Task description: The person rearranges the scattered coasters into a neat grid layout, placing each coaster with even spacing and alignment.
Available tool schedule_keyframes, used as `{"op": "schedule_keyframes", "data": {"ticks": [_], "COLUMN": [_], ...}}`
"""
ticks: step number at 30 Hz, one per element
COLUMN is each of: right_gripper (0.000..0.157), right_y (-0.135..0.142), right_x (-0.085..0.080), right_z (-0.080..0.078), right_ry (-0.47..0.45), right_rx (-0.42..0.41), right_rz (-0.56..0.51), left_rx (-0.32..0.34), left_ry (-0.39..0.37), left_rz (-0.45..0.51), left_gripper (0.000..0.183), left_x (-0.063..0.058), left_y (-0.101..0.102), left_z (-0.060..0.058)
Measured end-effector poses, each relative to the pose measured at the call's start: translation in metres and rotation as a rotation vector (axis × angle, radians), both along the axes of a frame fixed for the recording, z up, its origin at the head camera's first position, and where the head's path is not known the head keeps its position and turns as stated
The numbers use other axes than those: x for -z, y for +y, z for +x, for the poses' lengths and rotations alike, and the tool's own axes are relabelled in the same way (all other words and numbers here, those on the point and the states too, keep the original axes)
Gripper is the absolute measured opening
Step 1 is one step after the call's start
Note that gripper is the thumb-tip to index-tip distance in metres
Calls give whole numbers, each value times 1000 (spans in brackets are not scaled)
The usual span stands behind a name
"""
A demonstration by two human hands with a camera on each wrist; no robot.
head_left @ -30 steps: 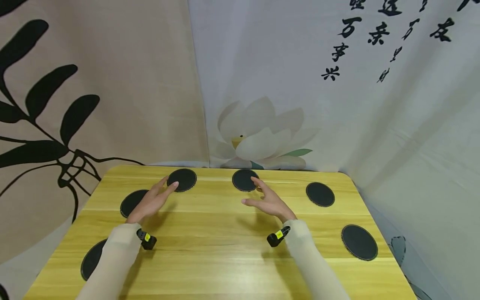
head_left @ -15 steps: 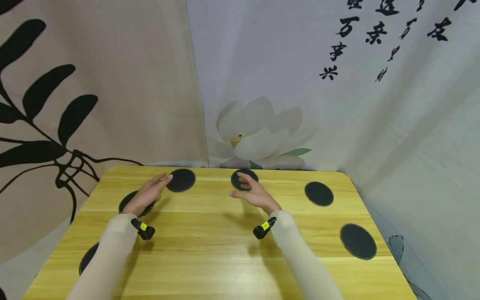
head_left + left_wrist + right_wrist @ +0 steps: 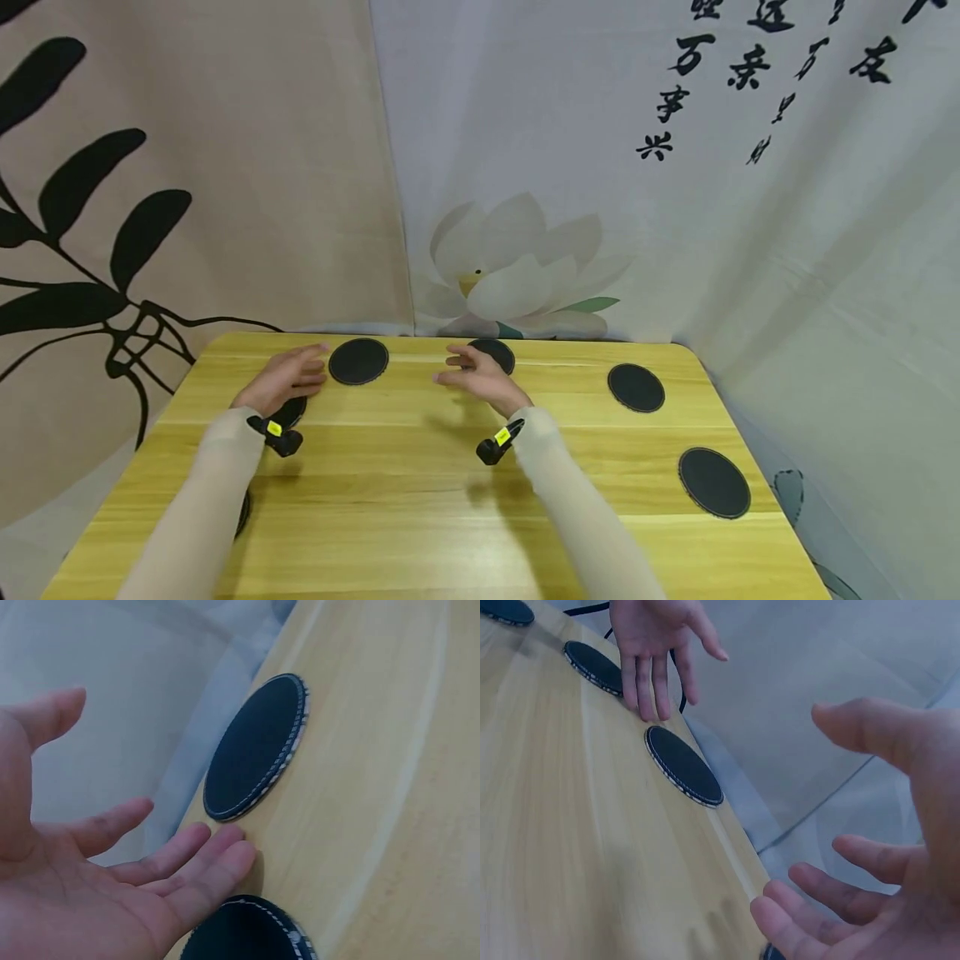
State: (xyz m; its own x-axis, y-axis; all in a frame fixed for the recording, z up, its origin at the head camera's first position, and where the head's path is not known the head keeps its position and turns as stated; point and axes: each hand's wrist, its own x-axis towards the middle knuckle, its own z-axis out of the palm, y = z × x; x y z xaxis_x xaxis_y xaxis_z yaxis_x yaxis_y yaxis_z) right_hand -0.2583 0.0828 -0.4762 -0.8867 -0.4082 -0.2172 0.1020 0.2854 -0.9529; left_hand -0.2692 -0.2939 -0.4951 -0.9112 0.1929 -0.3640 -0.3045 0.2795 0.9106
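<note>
My left hand [image 3: 283,379] hovers over the back left of the wooden table with its palm turned inward and nothing in it. Its fingers are spread and relaxed in the left wrist view. Just beyond its fingertips lies a round black coaster [image 3: 259,750] with stitched edging, and a second coaster [image 3: 244,934] is partly under the hand. My right hand [image 3: 483,379], likewise bare and loosely spread, floats in front of the back middle coaster [image 3: 497,353], covering part of it. The right wrist view shows both hands, with one coaster [image 3: 684,766] between them.
More black coasters lie toward the right, one near the back [image 3: 636,387] and one nearer the front [image 3: 714,482]. Another coaster [image 3: 243,515] shows partly behind the left sleeve. A printed curtain [image 3: 525,167] hangs behind the wooden table [image 3: 405,517].
My right hand has moved left and slightly back, across the back middle coaster. The left hand has shifted a little left, uncovering the coaster beside its fingertips and turning its palm.
</note>
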Motion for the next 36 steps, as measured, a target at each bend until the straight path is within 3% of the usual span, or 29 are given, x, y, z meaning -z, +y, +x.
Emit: {"op": "schedule_keyframes", "data": {"ticks": [5,11,22,29,36], "right_gripper": [70,66,73,72,70], "right_y": [-15,-29,-48,-56,-67], "right_x": [3,7,13,16,10], "right_z": [-7,-13,-34,-45,-40], "right_ry": [-68,-115,-189,-192,-214], "right_rx": [27,70,107,95,97], "right_rz": [-89,-130,-51,-41,-49], "left_rx": [-4,-17,-76,-58,-28], "left_ry": [-45,-53,-104,-104,-88], "left_rz": [1,20,36,18,-12], "left_gripper": [98,85,82,77,68], "left_x": [-1,2,9,11,14], "left_y": [-10,-16,-13,-10,-12], "left_z": [-7,-12,-27,-34,-38]}}
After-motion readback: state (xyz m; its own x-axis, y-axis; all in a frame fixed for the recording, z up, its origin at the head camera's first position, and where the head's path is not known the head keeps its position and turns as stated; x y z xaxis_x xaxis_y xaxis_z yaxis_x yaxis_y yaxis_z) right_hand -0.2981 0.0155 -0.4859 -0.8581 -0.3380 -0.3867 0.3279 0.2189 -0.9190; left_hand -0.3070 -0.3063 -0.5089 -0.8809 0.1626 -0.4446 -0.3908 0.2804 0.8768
